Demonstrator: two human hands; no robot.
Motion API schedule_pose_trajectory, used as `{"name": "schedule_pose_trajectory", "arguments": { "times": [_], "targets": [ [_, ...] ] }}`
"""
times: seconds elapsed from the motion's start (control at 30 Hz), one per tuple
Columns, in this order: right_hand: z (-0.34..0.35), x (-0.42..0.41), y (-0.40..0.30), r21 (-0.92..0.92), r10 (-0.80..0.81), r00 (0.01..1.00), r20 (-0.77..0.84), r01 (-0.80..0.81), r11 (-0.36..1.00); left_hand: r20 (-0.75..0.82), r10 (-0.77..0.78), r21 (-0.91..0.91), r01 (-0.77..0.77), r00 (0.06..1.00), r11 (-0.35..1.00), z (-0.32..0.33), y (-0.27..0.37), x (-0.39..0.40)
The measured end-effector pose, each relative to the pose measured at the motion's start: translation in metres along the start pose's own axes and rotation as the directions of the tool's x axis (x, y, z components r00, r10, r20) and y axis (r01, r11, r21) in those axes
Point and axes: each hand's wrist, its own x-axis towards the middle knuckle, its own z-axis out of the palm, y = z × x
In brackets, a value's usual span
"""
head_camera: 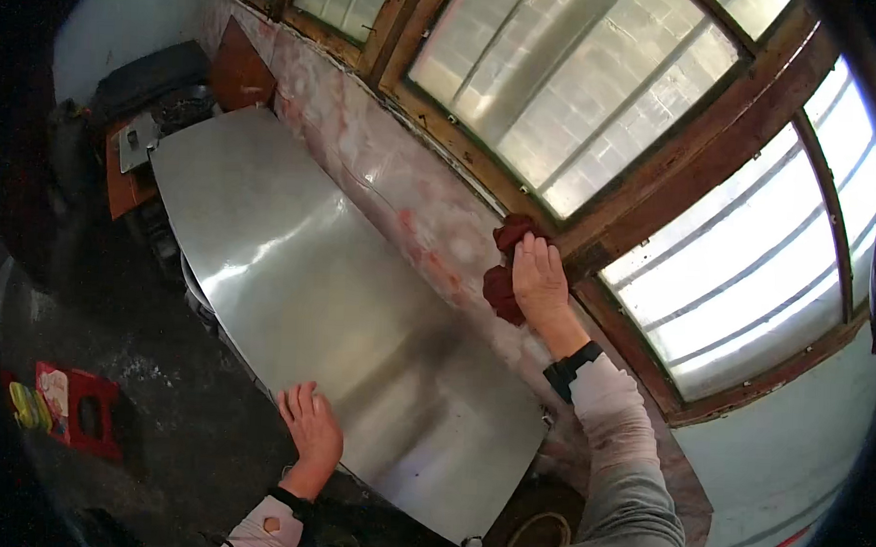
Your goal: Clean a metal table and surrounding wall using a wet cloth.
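My right hand (540, 281) presses a dark red cloth (504, 294) flat against the wall tiles (454, 238), just below the corner of a wooden window frame (485, 170). Parts of the cloth stick out on the left side of the fingers and above them. Lower down, my left hand (313, 428) is at the front edge of a shiny sheet-metal tabletop (315, 269). Its fingers are a little apart and hold nothing; whether they rest on the metal is hard to tell. The tabletop runs along the wall.
Barred windows (575, 83) rise above the tiles. A red plastic stool (89, 413) stands on the dark floor (180, 416), with a yellow-green item (29, 406) beside it. A brown board (241, 68) leans at the tabletop's far end, near a dark cushion-like object (152, 68).
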Motion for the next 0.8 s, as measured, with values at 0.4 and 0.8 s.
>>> {"name": "schedule_pose_trajectory", "arguments": {
  "times": [0.4, 0.8],
  "targets": [
    [0.05, 0.111, -0.038, 0.123, 0.055, 0.976, -0.212, -0.03, 0.992, 0.035, -0.004, -0.011, 0.004, 0.999, 1.0, -0.004, -0.003, 0.001],
    [0.087, 0.243, -0.072, 0.233, 0.076, 0.974, -0.213, -0.025, 0.972, 0.104, 0.004, -0.052, 0.001, 0.995, 0.999, -0.01, -0.002, 0.003]
  ]
}}
